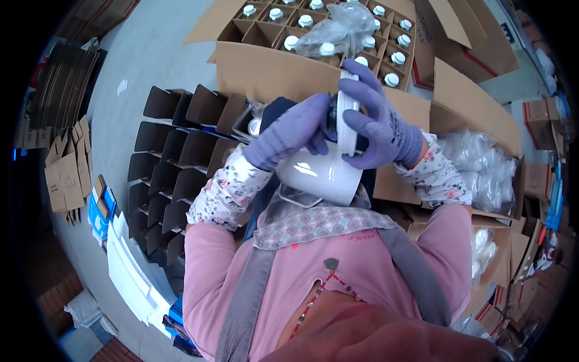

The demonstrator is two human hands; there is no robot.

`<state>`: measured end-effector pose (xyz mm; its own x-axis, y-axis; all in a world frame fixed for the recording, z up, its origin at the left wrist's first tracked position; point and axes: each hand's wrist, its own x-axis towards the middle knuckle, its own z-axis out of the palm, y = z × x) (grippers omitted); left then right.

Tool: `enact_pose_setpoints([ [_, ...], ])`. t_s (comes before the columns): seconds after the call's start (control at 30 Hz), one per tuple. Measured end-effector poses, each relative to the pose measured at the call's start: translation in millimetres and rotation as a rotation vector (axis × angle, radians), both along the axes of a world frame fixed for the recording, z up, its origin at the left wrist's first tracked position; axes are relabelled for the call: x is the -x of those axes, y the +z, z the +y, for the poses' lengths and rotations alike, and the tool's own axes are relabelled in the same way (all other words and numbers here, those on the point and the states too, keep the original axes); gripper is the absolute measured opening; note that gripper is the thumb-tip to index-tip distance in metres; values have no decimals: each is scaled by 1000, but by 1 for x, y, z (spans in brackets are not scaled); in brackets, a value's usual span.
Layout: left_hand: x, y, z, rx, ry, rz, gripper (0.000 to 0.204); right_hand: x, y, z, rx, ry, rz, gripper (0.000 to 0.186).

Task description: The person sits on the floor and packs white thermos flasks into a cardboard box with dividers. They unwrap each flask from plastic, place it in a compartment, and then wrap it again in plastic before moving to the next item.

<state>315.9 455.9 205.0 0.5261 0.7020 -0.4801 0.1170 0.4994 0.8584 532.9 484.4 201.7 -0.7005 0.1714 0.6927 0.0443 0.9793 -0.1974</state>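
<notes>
My right hand [386,120], in a purple work glove, grips a round white lid-like disc [348,117] by its rim, with fingers and thumb on its outer face. Against the disc's other side, a black round part [332,117] shows between my gloved left hand [295,131] and the disc. My left fingers are curled around that black part and partly hidden. Just below both hands, a glossy white cylindrical vessel [319,172] lies tilted at my lap. A thin loop handle [300,197] sits at its lower left. Whether the disc touches the vessel, I cannot tell.
Ahead stands an open carton [271,66] of white-capped bottles, a clear plastic bag [338,30] over them. Brown cardboard dividers [181,145] are at the left. At the right, another open carton [476,96] holds plastic-wrapped items [482,169]. White sheets [132,271] lie lower left.
</notes>
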Motion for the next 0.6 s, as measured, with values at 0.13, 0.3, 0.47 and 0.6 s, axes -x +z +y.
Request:
enact_pose_setpoints([
  [0.13,-11,-17,18,-1114,16,57,45,-2,-10,16,978,221,254,87],
  [0.3,4,-21,74,-1680,-341,295,62,-16,-51,54,1955,362,432,80],
  [0.47,-4,-44,82,-895,41,41,57,-6,-45,86,1087,12,286,120],
  [0.6,-6,-18,118,-1418,-404,331,46,-17,-73,110,1957,290,505,72],
])
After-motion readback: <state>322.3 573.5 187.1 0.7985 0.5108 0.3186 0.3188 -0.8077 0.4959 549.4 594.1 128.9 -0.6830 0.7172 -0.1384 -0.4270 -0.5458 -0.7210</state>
